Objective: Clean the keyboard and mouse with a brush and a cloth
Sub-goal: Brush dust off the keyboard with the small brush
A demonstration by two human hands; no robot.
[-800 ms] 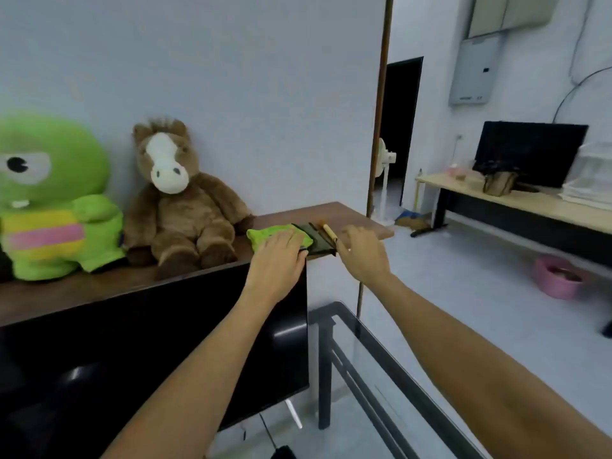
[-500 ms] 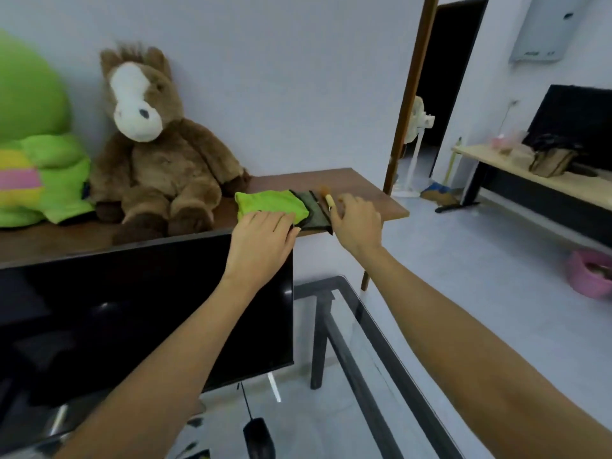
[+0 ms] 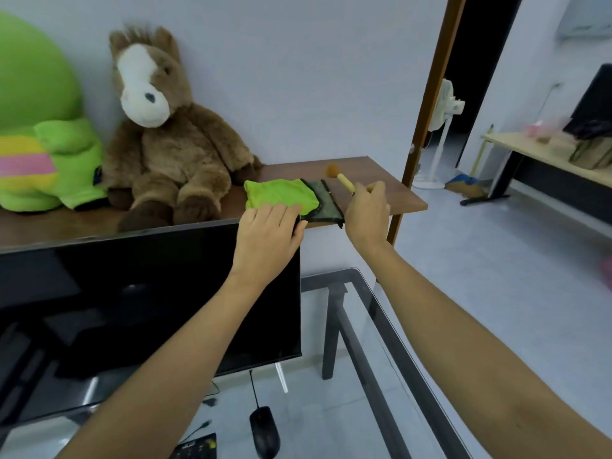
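A bright green cloth [image 3: 278, 193] lies folded on the brown wooden shelf [image 3: 390, 190], over a dark pouch [image 3: 326, 203]. My left hand [image 3: 268, 233] grips the cloth's near edge. My right hand [image 3: 367, 213] holds a small wooden-handled brush [image 3: 341, 178] with orange-brown bristles, lifted just above the shelf to the right of the pouch. Down on the glass desk a black wired mouse [image 3: 264, 431] lies near the bottom edge, and a corner of a black keyboard [image 3: 198, 447] shows to its left.
A brown plush horse [image 3: 162, 127] and a green plush toy [image 3: 43, 127] sit on the shelf to the left. A black monitor [image 3: 139, 309] stands below the shelf on the glass desk [image 3: 381, 342]. A wooden post [image 3: 430, 94] rises at the shelf's right end.
The view has tilted down, bringing the mouse and keyboard corner into sight. My right hand has lifted the brush off the shelf. My left hand has closed on the cloth's near edge.
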